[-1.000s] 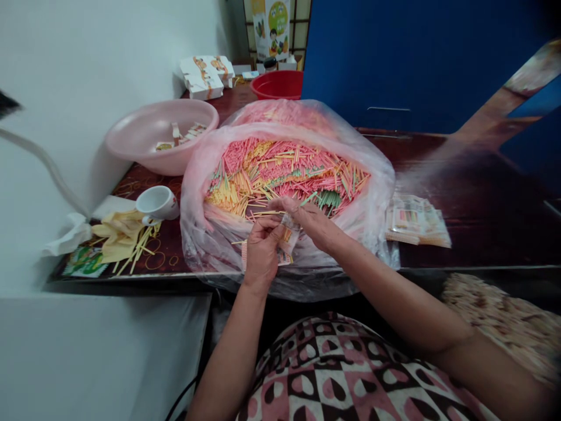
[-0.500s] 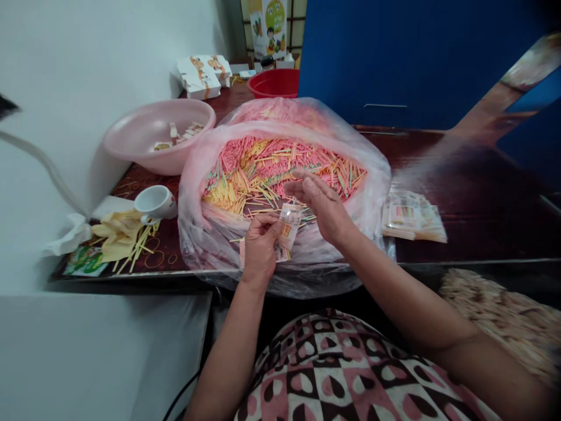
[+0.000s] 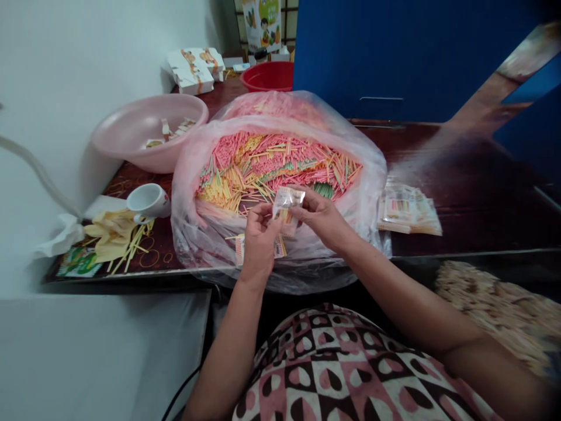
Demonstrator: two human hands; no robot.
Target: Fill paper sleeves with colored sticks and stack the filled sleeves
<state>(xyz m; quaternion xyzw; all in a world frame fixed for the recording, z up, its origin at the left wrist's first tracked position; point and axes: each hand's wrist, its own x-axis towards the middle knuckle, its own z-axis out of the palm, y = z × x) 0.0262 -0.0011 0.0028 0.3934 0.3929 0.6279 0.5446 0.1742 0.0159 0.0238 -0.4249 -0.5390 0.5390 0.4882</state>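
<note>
A small clear printed packet is held between both hands over the near edge of a large plastic bag. My left hand pinches its left side. My right hand has thumb and fingers closed on its upper right corner. Inside the open bag lie many thin pink, yellow and green sticks. Another printed packet lies on the bag, partly hidden behind my left hand. To the right of the bag is a pile of filled packets on the dark table.
A pink basin with small pieces stands at the back left, near a white cup. Yellow sticks and a crumpled yellow wrapper lie left. Behind are a red basin, white boxes and a blue panel.
My right hand has come down from above the sticks and taken hold of the packet's upper right corner. The packet remains in my left hand. The view has shifted slightly.
</note>
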